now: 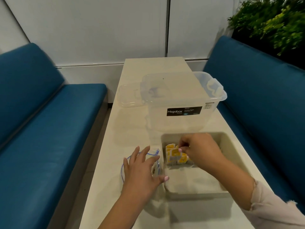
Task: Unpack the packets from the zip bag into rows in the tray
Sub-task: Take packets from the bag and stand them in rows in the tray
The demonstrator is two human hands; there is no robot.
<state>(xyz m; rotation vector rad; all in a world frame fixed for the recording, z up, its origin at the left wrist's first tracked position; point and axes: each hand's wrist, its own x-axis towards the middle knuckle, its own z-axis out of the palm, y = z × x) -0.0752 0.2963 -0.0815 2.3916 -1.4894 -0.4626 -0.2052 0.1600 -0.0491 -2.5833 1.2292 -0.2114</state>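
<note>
Head view: I see my right hand (197,150) inside the tray (194,190), fingertips pinching a yellow packet (175,153) at the near-left end of a short row of packets (180,160) standing just under that hand. My left hand (140,171) lies spread over the zip bag (156,160), fingers straight, pressing it on the table (132,129) just left of the tray wall. Beyond both hands sits a clear storage box (181,100). I judge the packet should be set upright, snug against its neighbour, before I let go, with the bag held flat meanwhile.
</note>
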